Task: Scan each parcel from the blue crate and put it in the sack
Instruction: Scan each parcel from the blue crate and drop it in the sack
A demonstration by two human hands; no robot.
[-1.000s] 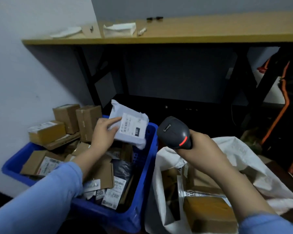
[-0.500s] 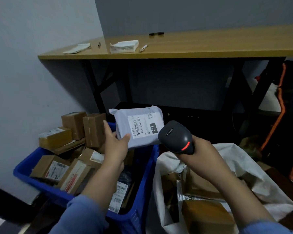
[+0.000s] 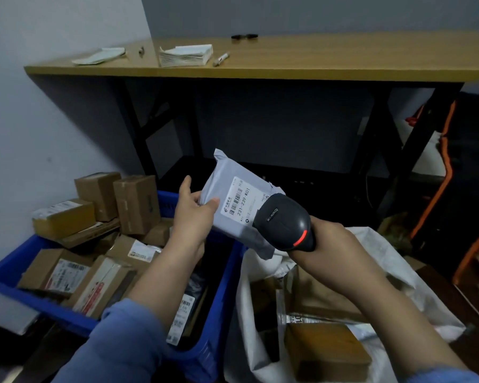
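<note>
Parcel: one grey parcel (image 3: 241, 205), held in the air over the far right corner of the crate (image 3: 221, 286), just beside the sack (image 3: 398, 272).
Scanner: one black scanner (image 3: 284, 219) with a red strip lit on its back.
Crate and sack: one blue crate and one white sack, side by side.
Boxes: at least eight brown boxes (image 3: 136, 203) piled in the crate; at least two more lie in the sack.
Tabletop: the tabletop (image 3: 315, 56) carries one paper stack (image 3: 186, 55), one loose sheet (image 3: 98, 56) and one pen (image 3: 221, 59).
Hands: the left hand (image 3: 194, 217) grips the parcel's left edge, thumb on the label face. The right hand (image 3: 335, 244) is wrapped round the scanner's handle.
Change: half a second ago the parcel lay nearly level with the scanner at its right. Now it is turned steeply, and the scanner's head overlaps the label's lower right corner.
Axis: the long axis runs from upper left to lower right, far end toward the tabletop, near end toward the sack, label facing the camera.
</note>
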